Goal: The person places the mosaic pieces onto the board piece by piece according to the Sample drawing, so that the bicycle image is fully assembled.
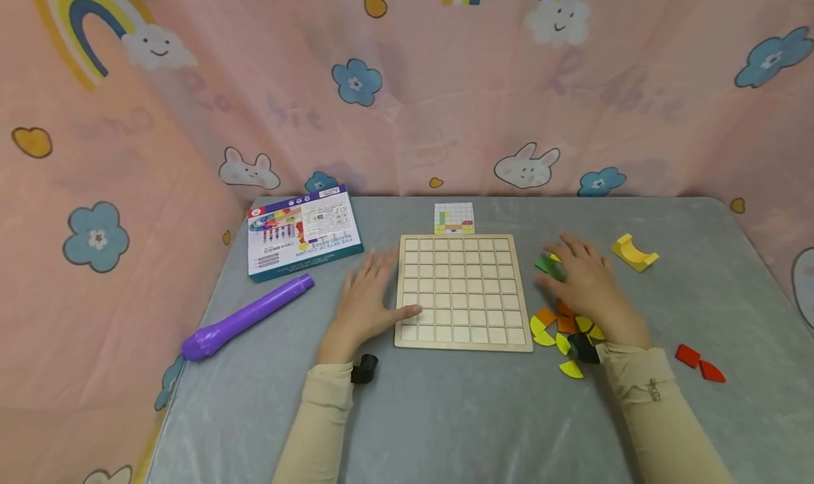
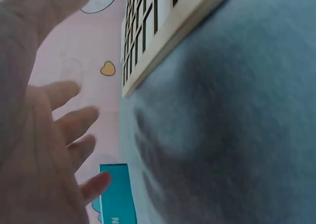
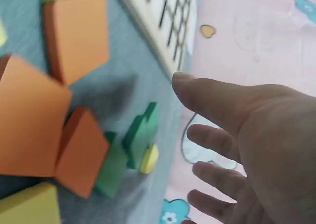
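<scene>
A square wooden grid board (image 1: 459, 292) lies on the grey cloth in the head view. My left hand (image 1: 369, 297) is spread at its left side, thumb reaching over the board's edge; the left wrist view shows that hand (image 2: 44, 150) raised above the cloth, holding nothing. On the other side, my right hand (image 1: 588, 282) hovers with extended fingers over a loose pile. Green pieces (image 1: 550, 267), orange squares (image 1: 565, 324) and yellow quarter-circles (image 1: 571, 369) make up that pile. In the right wrist view, the palm (image 3: 281, 140) faces the pieces without gripping any.
A small pattern card (image 1: 454, 217) touches the board's far edge. To the left are a boxed toy set (image 1: 305, 233) and a purple microphone-shaped tube (image 1: 248, 317). A yellow curved block (image 1: 634, 253) and two red pieces (image 1: 687, 355) lie at the right. Pink printed curtains surround the table.
</scene>
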The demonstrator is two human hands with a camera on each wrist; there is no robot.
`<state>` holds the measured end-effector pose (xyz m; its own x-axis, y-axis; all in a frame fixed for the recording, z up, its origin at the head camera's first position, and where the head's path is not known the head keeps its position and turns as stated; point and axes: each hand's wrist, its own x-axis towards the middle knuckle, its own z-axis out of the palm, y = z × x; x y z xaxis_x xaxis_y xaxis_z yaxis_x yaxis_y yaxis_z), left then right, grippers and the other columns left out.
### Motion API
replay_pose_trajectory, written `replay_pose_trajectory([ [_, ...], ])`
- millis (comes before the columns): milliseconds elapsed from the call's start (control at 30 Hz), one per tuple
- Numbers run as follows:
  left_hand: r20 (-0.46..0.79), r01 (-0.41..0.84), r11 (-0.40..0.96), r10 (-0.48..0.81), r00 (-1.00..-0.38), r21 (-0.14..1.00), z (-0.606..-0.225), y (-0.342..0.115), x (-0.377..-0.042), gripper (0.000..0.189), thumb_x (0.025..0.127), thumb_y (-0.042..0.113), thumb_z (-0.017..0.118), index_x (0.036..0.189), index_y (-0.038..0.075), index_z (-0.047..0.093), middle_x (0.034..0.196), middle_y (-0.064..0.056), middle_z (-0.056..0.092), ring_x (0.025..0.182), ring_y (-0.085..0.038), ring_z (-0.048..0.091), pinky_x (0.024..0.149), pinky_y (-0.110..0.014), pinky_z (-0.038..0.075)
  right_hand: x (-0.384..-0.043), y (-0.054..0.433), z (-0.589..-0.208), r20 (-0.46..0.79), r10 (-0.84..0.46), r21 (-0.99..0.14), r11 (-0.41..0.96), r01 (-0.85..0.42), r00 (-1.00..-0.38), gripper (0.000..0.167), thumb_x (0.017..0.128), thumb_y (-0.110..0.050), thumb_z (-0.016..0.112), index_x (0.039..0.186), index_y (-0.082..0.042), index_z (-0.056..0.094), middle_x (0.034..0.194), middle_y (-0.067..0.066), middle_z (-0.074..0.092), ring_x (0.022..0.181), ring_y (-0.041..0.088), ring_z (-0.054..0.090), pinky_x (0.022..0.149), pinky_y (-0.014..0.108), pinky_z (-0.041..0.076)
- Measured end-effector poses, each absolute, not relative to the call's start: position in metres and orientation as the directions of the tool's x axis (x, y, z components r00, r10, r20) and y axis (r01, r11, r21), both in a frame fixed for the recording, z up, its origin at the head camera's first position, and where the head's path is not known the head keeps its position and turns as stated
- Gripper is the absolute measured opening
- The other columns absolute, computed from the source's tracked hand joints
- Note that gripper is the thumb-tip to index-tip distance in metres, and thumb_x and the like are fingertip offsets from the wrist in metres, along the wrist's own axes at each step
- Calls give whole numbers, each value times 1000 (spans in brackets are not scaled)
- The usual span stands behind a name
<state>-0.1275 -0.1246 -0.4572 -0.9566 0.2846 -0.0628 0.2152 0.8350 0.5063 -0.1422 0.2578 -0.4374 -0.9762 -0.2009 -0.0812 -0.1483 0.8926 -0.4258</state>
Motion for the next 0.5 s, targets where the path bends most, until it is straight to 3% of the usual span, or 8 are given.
replay_pose_trajectory([
  [300, -160, 205, 779, 363, -918, 592, -465, -134, -124, 118, 75, 54, 94, 170, 23, 30, 176, 1, 29, 167, -28, 14, 130, -62, 16, -154, 267, -459, -71, -180, -392, 909, -139, -981, 53, 103, -28, 72, 144, 2, 58, 165, 37, 28, 148, 63, 22, 113, 83, 18],
  [500, -162, 223, 779, 383, -909, 586, -470, -138, -123, 115, 75, 47, 96, 168, 21, 34, 175, 4, 30, 167, -27, 12, 128, -60, 16, -158, 266, -464, 27, -183, -406, 896, -179, -983, 32, 101, -16, 73, 125, 4, 67, 154, 34, 45, 140, 59, 35, 108, 80, 26],
])
